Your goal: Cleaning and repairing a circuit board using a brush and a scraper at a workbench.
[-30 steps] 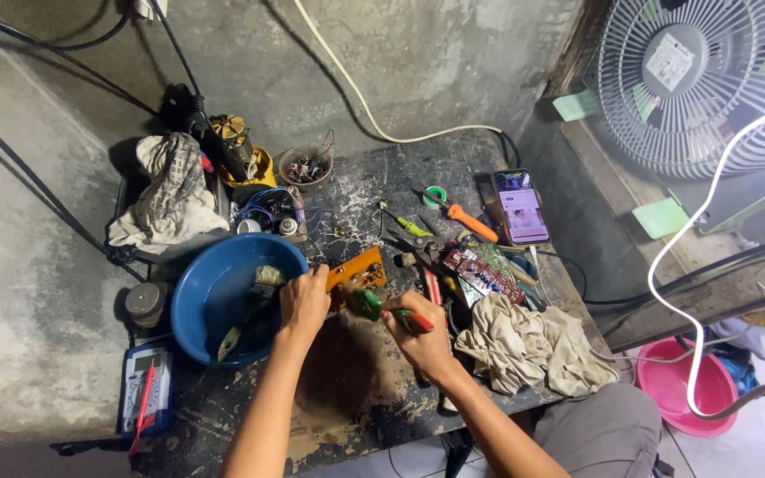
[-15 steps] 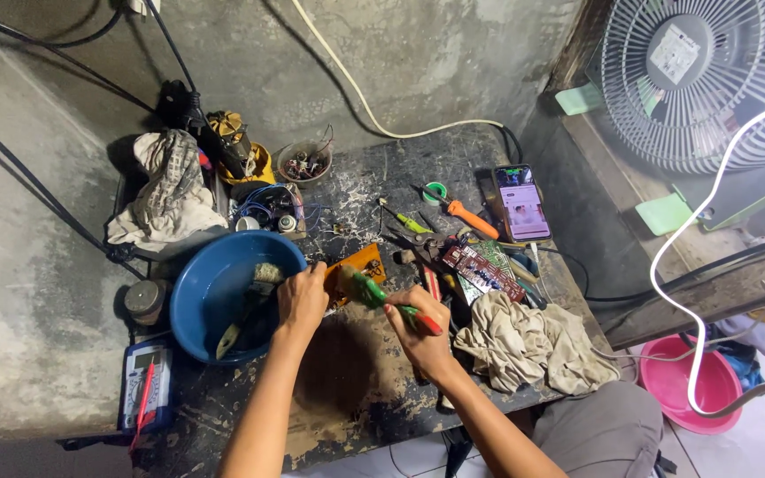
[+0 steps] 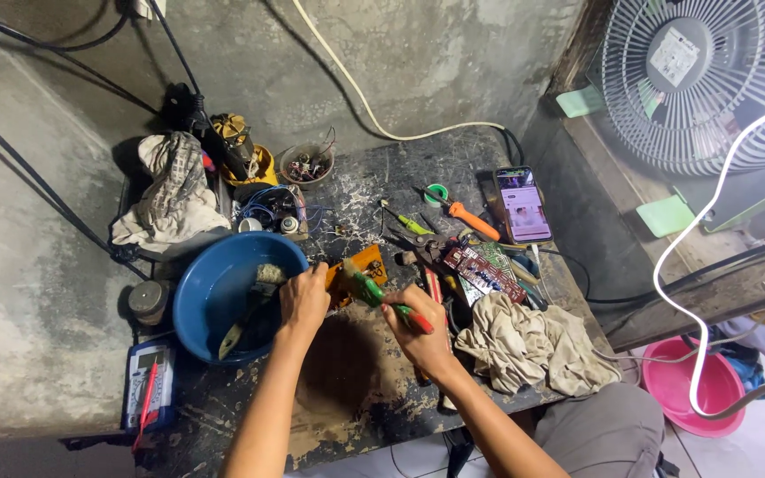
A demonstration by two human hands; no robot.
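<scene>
Head view: left hand pinches the orange circuit board at frame centre, just right of the blue basin. Right hand grips the green-red brush; its head has moved up onto the board since a second ago — scrubbing underway.

views: just one, head cam
position: up above the bench, worn by the person
facing: pretty much straight down, wall at the top, floor along the bottom
distance: mid-range, whole bench fits, both forearms come in from the bottom
edges: fan top right, pink tub lower right
overlap: nothing shared, only one view
</scene>
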